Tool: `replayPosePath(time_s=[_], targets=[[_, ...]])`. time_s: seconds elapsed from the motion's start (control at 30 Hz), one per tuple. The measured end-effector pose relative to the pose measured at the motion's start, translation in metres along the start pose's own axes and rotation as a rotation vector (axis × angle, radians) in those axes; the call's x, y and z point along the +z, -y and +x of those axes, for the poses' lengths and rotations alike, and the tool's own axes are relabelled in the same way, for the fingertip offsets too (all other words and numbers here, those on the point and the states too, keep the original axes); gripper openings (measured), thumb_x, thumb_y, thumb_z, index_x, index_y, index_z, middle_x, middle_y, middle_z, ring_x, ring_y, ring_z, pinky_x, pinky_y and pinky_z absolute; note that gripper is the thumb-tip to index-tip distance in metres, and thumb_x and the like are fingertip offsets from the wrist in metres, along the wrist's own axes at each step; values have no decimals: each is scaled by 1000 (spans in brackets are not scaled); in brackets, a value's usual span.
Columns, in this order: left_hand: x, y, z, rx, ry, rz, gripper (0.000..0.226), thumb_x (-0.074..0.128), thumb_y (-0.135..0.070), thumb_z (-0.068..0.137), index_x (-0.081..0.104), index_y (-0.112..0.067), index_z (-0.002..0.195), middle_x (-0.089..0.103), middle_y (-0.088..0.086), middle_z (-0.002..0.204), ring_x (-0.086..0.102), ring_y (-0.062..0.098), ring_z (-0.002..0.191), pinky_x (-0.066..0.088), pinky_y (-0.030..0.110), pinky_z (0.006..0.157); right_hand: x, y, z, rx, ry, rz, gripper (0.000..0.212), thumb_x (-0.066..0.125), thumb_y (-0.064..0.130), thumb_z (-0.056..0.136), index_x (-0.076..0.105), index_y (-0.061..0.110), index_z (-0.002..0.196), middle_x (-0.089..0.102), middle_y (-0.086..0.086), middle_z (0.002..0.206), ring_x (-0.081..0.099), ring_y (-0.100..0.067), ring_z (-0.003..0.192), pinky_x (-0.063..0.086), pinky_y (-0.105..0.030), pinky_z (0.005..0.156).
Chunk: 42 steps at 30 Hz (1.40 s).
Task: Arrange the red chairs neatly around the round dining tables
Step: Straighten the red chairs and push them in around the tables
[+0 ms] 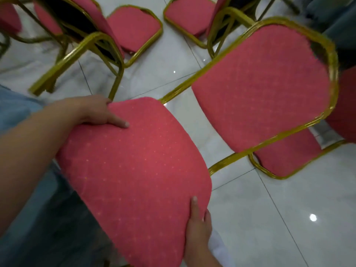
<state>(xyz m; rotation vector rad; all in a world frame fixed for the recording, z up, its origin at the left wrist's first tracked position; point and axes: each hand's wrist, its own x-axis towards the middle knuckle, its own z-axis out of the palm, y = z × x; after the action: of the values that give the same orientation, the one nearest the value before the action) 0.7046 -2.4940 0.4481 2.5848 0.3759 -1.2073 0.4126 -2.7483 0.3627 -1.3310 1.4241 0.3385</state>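
A red chair with a gold metal frame fills the middle of the head view, tilted. Its padded seat [134,176] is close to me and its backrest [264,83] points away to the right. My left hand [96,112] grips the seat's far left edge, thumb lying on the fabric. My right hand [198,226] grips the seat's near right edge, thumb on top and fingers round the rim. No round table is in view.
Several more red gold-framed chairs stand around: one at top left [81,26], one at top middle [134,27], one at top right [190,14], another seat [285,155] behind the held chair's backrest. Glossy white floor tiles [279,218] lie at lower right.
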Motion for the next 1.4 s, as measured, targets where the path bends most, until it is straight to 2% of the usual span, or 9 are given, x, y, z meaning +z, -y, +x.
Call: replayPosePath(time_s=[0.1, 0.3, 0.5, 0.67, 0.83, 0.93, 1.1, 1.23, 1.4], targets=[[5, 22, -12, 91, -61, -146, 122, 78, -87, 30, 53, -30, 135, 64, 1, 119, 63, 26, 99, 51, 46, 91, 8, -10, 1, -108, -32, 23, 62, 71, 64, 78, 54, 29, 126, 66, -1, 116, 65, -27, 103, 54, -52, 93], [95, 104, -8, 122, -103, -173, 104, 71, -76, 65, 22, -43, 152, 38, 8, 154, 43, 35, 135, 37, 53, 110, 22, -60, 2, -183, -79, -124, 87, 62, 72, 78, 27, 29, 145, 60, -10, 122, 61, -32, 99, 52, -52, 95], [140, 177, -8, 120, -129, -208, 106, 75, -67, 69, 12, -47, 152, 34, 8, 155, 40, 35, 137, 34, 56, 112, 41, -101, 8, -215, -74, -275, 80, 59, 73, 79, 30, 25, 137, 56, -16, 125, 60, -36, 107, 51, -53, 96], [188, 177, -59, 55, -265, 47, 90, 63, -55, 83, 8, -48, 153, -2, 8, 165, -3, 31, 151, 4, 54, 120, 46, -114, -18, -185, 70, -399, 93, 66, 60, 84, 17, 17, 151, 47, -17, 140, 55, -37, 121, 48, -52, 103], [221, 159, -160, 46, -250, -347, 86, 69, -48, 84, 17, -48, 153, 0, 3, 166, 1, 28, 152, 8, 49, 121, 5, -56, -68, -252, 413, -1129, 53, 60, 45, 94, 55, 13, 136, 59, -11, 134, 58, -29, 119, 46, -38, 101], [214, 152, -223, 40, -281, -585, 81, 71, -43, 86, 26, -40, 153, 13, 7, 165, 10, 30, 151, 15, 48, 121, -1, 1, -118, -436, 509, -1345, 44, 53, 39, 97, 55, 17, 135, 58, -9, 137, 56, -29, 122, 42, -35, 95], [170, 138, -299, 58, -408, -936, 71, 75, -30, 85, 42, -29, 148, 42, 6, 151, 38, 23, 140, 30, 43, 117, -9, 77, -204, -743, 606, -1254, 62, 62, 43, 92, 45, 23, 147, 51, -3, 147, 53, -23, 129, 43, -31, 103], [116, 112, -327, 184, -444, -1097, 50, 71, -27, 88, 53, -69, 106, 59, -20, 116, 57, 7, 110, 43, 24, 88, -27, 119, -267, -1139, 692, -1184, 59, 63, 39, 93, 46, 22, 146, 49, 1, 147, 46, -17, 134, 33, -25, 111], [52, 74, -329, 271, -435, -1136, 54, 68, -38, 90, 45, -44, 139, 47, -37, 101, 51, -29, 78, 43, 10, 64, -66, 163, -311, -1443, 665, -1049, 48, 59, 37, 95, 49, 31, 142, 45, 11, 149, 36, -4, 138, 21, -14, 111]])
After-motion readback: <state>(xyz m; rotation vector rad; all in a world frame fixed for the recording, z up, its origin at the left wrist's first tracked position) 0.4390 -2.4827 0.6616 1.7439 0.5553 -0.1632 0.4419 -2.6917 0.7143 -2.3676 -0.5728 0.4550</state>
